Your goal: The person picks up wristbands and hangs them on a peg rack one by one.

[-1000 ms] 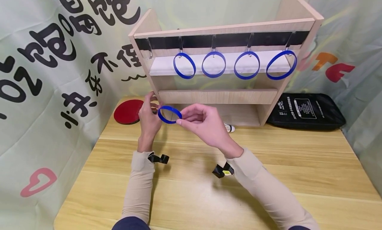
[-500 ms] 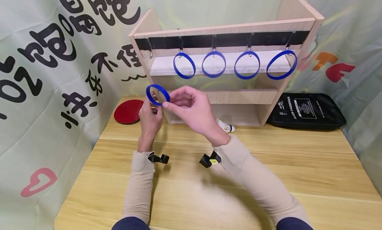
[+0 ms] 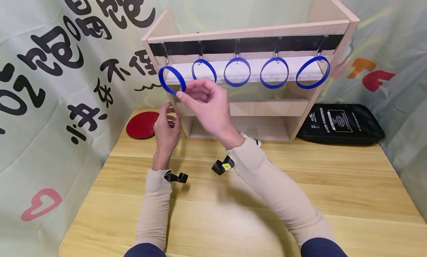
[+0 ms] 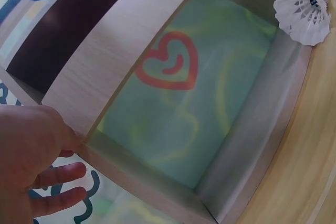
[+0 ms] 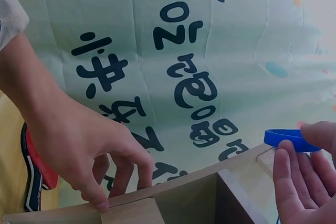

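In the head view my right hand (image 3: 210,106) pinches a blue wristband-like ring (image 3: 161,78) between thumb and fingers, raised just below and in front of the leftmost metal hook (image 3: 166,59). Whether ring and hook touch, I cannot tell. Several similar blue rings hang from the other hooks, including one near the middle (image 3: 237,85). Low on the left, my left hand (image 3: 166,132) grips the side panel of the wooden shelf (image 3: 271,108). The right wrist view shows its thumb and fingers (image 5: 122,177) on the panel edge, with the pinched blue ring (image 5: 283,138) at the right.
A red table tennis bat (image 3: 141,126) lies left of the shelf, by my left hand. A white shuttlecock (image 4: 302,17) lies at the shelf's bottom front, mostly behind my right forearm in the head view. A black case (image 3: 340,125) is on the table (image 3: 200,212) at right.
My right hand has carried the blue ring upward and left, from beside my left hand to the leftmost hook. My left hand stays on the shelf's side.
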A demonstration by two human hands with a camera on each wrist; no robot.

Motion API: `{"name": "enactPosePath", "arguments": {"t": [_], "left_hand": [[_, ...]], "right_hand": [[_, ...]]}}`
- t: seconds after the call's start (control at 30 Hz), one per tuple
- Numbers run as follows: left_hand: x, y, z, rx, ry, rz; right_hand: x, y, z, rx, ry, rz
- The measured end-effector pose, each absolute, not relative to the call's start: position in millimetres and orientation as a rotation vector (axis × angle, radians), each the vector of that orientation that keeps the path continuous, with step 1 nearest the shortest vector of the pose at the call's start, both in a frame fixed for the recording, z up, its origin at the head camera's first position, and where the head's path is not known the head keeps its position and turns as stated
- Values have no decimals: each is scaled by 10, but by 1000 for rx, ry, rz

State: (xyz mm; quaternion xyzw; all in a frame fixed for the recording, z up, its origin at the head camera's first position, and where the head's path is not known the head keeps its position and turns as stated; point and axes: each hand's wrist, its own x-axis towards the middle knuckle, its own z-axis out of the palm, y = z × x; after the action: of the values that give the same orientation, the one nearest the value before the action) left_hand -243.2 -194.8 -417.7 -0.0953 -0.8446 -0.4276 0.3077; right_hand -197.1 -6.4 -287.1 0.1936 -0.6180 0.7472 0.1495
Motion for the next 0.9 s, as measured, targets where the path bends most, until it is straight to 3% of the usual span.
{"name": "enactPosePath", "arguments": {"t": [0.9], "left_hand": [[-2437, -1950, -4180, -260, -2233, -1106]], "right_hand": [[-2133, -256, -2860, 389, -1711, 2191]]}}
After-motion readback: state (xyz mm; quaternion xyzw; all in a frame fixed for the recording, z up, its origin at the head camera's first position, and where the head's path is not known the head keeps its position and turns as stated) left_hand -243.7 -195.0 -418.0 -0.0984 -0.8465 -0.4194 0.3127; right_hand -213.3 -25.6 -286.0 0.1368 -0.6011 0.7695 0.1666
